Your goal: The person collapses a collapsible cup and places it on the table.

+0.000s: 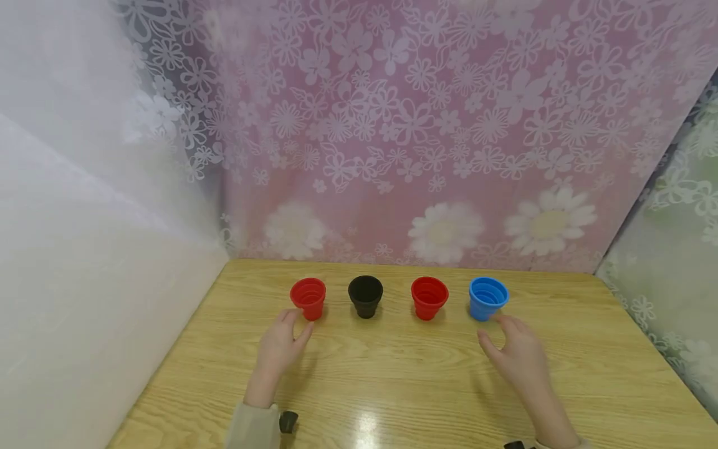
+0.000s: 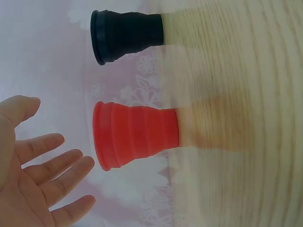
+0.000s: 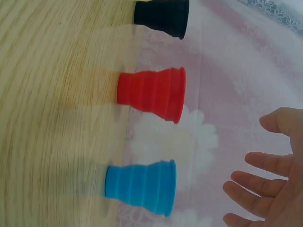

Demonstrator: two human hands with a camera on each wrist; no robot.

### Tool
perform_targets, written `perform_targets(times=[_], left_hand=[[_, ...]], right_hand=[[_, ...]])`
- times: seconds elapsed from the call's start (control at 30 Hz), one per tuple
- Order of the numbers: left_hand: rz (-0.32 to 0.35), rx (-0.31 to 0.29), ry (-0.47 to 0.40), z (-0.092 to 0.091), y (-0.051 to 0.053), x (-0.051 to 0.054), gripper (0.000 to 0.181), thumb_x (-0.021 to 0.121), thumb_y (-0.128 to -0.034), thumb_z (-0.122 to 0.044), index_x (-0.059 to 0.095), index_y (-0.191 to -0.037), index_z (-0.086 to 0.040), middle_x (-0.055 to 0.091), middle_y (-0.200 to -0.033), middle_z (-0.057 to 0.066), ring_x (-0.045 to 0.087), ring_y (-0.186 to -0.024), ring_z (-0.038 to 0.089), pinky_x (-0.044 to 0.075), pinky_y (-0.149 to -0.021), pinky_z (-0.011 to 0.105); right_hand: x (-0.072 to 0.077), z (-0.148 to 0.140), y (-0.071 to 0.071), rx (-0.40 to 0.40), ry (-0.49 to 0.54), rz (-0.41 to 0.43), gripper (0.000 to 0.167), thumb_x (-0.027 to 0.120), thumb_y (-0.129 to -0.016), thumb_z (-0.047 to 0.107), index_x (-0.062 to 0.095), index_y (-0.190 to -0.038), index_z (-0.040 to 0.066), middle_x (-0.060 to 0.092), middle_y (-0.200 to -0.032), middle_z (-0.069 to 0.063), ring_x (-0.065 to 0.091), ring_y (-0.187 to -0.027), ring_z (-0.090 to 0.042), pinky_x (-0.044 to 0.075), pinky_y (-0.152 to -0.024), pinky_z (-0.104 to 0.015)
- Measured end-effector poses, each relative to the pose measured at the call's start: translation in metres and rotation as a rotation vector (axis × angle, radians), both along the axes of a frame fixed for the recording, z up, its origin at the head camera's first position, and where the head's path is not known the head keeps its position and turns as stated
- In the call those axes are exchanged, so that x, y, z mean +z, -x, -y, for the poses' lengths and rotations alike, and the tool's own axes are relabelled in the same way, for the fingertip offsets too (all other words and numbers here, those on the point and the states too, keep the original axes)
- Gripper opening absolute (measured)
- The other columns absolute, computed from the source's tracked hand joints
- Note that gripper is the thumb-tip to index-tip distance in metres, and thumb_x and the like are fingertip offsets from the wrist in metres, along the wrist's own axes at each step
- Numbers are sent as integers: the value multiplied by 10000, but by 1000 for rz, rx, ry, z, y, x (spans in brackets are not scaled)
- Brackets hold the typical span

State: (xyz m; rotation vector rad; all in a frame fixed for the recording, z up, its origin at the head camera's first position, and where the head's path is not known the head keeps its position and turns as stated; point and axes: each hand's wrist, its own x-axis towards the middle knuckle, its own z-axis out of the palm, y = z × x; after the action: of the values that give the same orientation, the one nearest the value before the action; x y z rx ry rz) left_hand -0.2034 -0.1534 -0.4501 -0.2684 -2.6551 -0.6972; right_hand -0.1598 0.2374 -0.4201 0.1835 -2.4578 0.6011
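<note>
Fingers near 4 upright cups

Two red cups, black cup, blue cup; the backdrop is pink, white-flowered.

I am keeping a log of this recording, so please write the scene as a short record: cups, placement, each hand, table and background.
Row, left to right: left red cup, black cup, right red cup, blue cup
Placement: all upright, standing apart
Left hand: near the left red cup, holding nothing
Right hand: near the blue cup, holding nothing
Surface: wooden table
Background: pink flowered curtain
</note>
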Motion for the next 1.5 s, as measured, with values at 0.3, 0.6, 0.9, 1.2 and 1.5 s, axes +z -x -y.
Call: perform_targets(times=[0.3, 0.6, 0.9, 1.2, 1.5], left_hand=[[54, 23, 9, 10, 10, -7, 422, 596, -839, -292, 559, -1109, 30, 565, -1049, 169, 566, -921, 305, 482, -731, 425], [81, 45, -3, 17, 17, -6, 485, 563, -852, -322, 510, -1163, 46, 544, -1108, 200, 549, -962, 335, 462, -777, 452], [96, 51, -61, 21, 22, -8, 488, 565, -855, -312, 509, -1155, 68, 538, -1113, 216, 541, -971, 341, 454, -784, 462], [184, 28, -299, 27, 33, -15, 469, 539, -886, -240, 455, -1194, 104, 515, -1131, 256, 495, -1040, 354, 418, -849, 463], [225, 47, -481, 26, 44, -18, 485, 523, -897, -219, 422, -1211, 136, 468, -1183, 294, 451, -1099, 377, 394, -882, 469]], right_hand=[[-1, 32, 16, 102, 75, 71, 333, 672, -755, 131, 594, -1015, -60, 601, -972, -205, 540, -918, -364, 445, -743, -499], [-5, 70, 33, 209, 129, 135, 311, 681, -756, 119, 606, -1015, -36, 615, -975, -158, 558, -900, -308, 469, -759, -446], [-9, 108, 49, 291, 202, 197, 300, 660, -776, 133, 609, -1035, -10, 615, -999, -128, 568, -888, -262, 454, -785, -430], [-18, 154, 68, 425, 484, 366, 247, 632, -819, 138, 606, -1010, -16, 621, -925, -89, 578, -823, -200, 480, -758, -359], [-29, 193, 80, 547, 591, 508, 293, 521, -898, 164, 542, -1121, -26, 587, -1023, -134, 560, -933, -257, 470, -787, -348]])
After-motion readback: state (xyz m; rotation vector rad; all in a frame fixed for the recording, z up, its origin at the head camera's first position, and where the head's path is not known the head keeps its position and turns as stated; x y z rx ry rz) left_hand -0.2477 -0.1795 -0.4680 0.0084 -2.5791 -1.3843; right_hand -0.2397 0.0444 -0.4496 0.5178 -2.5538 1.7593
